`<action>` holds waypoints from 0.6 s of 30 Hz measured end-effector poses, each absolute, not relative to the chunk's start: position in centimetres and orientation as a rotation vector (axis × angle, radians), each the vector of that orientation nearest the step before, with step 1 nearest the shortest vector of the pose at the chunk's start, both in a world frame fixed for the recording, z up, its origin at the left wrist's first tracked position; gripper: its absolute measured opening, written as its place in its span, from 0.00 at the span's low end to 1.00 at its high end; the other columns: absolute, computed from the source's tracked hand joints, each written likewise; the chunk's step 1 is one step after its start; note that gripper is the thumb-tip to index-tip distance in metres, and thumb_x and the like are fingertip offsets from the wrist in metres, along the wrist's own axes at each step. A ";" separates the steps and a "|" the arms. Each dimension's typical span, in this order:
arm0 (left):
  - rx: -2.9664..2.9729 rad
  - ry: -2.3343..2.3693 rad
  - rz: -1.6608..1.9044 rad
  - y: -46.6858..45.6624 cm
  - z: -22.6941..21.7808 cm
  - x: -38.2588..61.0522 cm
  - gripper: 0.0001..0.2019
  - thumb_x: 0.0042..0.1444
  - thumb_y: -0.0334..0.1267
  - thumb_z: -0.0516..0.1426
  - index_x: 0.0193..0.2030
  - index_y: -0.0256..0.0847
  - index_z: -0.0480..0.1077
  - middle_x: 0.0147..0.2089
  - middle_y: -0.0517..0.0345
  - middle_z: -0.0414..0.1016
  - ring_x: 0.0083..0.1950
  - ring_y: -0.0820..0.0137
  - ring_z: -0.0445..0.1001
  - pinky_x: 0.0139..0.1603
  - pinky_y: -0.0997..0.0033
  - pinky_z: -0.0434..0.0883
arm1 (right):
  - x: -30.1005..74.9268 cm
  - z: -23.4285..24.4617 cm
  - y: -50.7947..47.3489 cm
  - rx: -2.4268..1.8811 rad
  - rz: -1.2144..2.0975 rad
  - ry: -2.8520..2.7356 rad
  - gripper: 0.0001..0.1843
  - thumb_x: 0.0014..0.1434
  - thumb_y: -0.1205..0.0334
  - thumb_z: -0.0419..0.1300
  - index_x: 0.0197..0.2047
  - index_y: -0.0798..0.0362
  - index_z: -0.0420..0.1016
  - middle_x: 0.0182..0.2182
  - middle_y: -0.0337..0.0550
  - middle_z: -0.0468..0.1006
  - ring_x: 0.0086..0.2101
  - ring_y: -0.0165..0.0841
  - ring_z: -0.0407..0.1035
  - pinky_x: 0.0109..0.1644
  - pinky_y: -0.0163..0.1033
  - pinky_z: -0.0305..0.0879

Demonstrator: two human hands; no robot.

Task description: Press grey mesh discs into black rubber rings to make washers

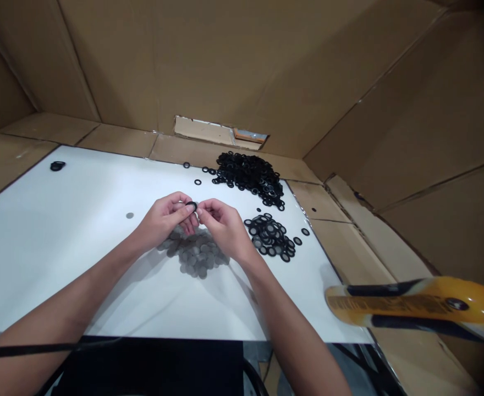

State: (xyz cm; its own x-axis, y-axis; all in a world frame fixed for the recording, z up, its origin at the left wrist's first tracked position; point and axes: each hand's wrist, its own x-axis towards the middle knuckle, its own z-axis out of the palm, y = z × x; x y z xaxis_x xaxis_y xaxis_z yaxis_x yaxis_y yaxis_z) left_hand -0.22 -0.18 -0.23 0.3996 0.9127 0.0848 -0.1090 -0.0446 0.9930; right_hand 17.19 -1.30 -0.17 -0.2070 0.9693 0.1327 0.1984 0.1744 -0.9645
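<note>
My left hand [163, 219] and my right hand [222, 225] meet above a white board [69, 220], their fingertips pinching a small black rubber ring [191, 205] between them. A pale metallic glint shows under the ring, too small to name. Just below my hands lies a pile of grey mesh discs [194, 254], and one lone disc [130, 215] sits to the left. Right of my right hand is a heap of black rings with grey centres [270, 235]. Beyond it, a larger heap of plain black rings [250, 173] lies at the board's far edge.
Brown cardboard walls [225, 66] surround the board on the far and side edges. A small black object [58, 165] lies at the far left corner. A yellow-and-black tool handle [415, 305] juts in at the lower right. A dark cable [39, 349] crosses my left forearm.
</note>
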 end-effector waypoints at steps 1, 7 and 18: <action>1.354 0.804 0.985 -0.2 -0.3 -0.2 0.11 0.62 0.45 0.60 0.39 0.40 0.68 0.28 0.59 0.78 0.28 0.68 0.77 0.33 0.68 0.75 | 17.2 -0.2 -1.3 -1.155 1.112 -1.586 0.09 0.62 0.56 0.58 0.37 0.53 0.74 0.31 0.40 0.77 0.32 0.32 0.70 0.39 0.37 0.66; 1.379 0.806 0.932 -0.2 -0.4 -0.2 0.12 0.61 0.46 0.60 0.39 0.39 0.70 0.30 0.57 0.78 0.29 0.68 0.78 0.32 0.69 0.75 | 17.4 -0.2 -1.1 -1.173 1.072 -1.584 0.10 0.61 0.55 0.59 0.36 0.53 0.73 0.31 0.39 0.77 0.31 0.31 0.69 0.37 0.36 0.64; 1.380 0.795 0.852 -0.6 0.3 -0.1 0.10 0.62 0.42 0.59 0.36 0.37 0.72 0.28 0.58 0.77 0.29 0.70 0.77 0.32 0.71 0.75 | 17.7 -0.3 -1.2 -1.190 1.176 -1.662 0.06 0.61 0.59 0.56 0.34 0.51 0.69 0.26 0.36 0.75 0.29 0.31 0.69 0.34 0.36 0.63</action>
State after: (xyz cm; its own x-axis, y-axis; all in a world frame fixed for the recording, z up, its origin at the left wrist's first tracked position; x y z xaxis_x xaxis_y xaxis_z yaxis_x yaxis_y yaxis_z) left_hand -0.11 -0.55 0.34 0.4868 0.8734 0.0163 -0.0441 0.0059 0.9990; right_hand 17.70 -1.23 -0.29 -0.2735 0.9595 0.0673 0.2553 0.1398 -0.9567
